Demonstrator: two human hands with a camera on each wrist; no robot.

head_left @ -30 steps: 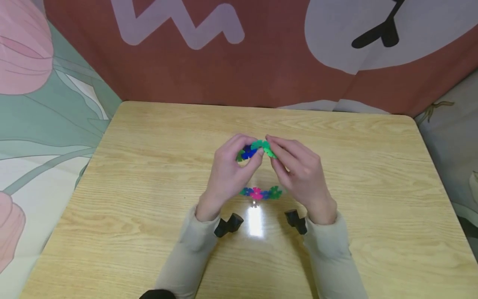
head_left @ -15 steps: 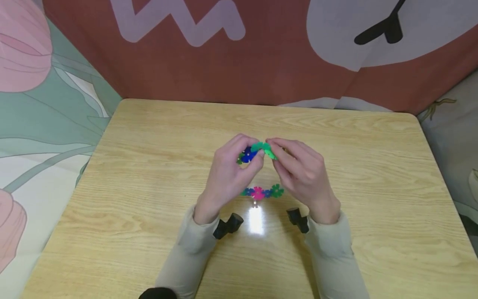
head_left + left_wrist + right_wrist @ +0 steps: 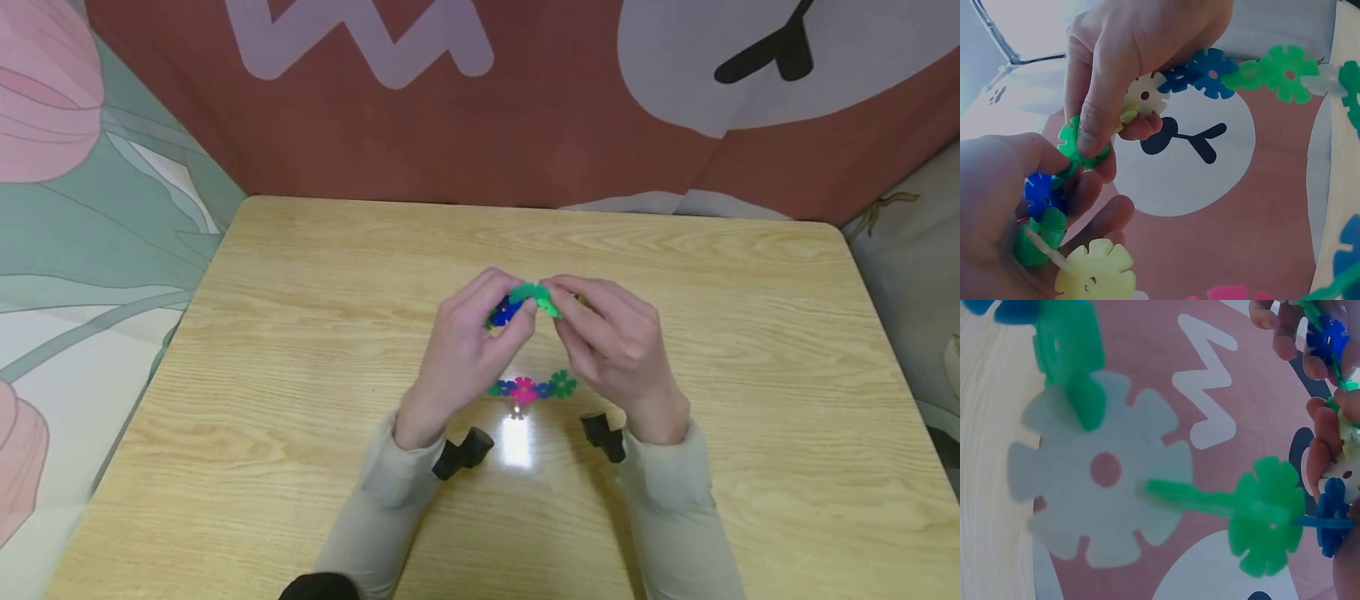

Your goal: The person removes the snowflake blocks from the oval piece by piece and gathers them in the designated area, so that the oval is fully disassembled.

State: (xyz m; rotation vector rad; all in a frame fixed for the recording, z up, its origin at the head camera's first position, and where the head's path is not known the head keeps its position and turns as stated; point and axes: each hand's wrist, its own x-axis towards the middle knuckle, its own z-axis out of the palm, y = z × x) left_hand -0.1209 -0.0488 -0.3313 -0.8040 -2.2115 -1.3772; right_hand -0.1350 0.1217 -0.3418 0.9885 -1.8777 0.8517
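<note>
A chain of slotted plastic snowflake discs runs between both hands. In the head view the left hand (image 3: pixel 472 337) pinches it near a blue disc (image 3: pixel 506 311), and the right hand (image 3: pixel 618 346) pinches it by the green discs (image 3: pixel 532 293). Seen from the left wrist, the right thumb presses on a green disc (image 3: pixel 1071 139), with the left thumb right at its edge. A blue disc (image 3: pixel 1041 197) and a yellow disc (image 3: pixel 1100 275) follow on the left hand's side. From the right hand trail a white disc (image 3: pixel 1150 94) and a bright green disc (image 3: pixel 1289 74).
Below the hands in the head view shows a stretch of discs with a pink disc (image 3: pixel 524 390); its ends are hidden by the hands. The wooden table (image 3: pixel 300 333) meets a printed red backdrop (image 3: pixel 540 150). Black wrist cameras (image 3: pixel 474 448) jut inward from the sleeves.
Both hands and the discs sit slightly further right in the head view, while the view itself has shifted a little. The grip on the green discs looks much the same.
</note>
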